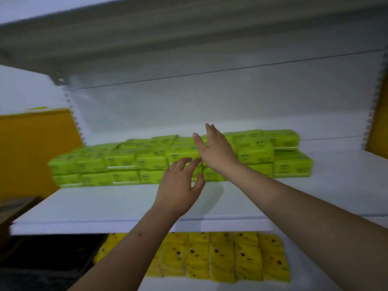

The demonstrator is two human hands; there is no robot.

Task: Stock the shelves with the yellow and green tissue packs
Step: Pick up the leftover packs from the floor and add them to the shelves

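No text, brand or number can be read anywhere in the frame. The green tissue packs across the middle of the frame carry small dark marks and cartoon faces on their fronts, but the motion blur leaves any lettering illegible. The yellow tissue packs at the bottom center show only printed eyes and red dots, no legible words.

Orange wall panel left (cardboard box below).
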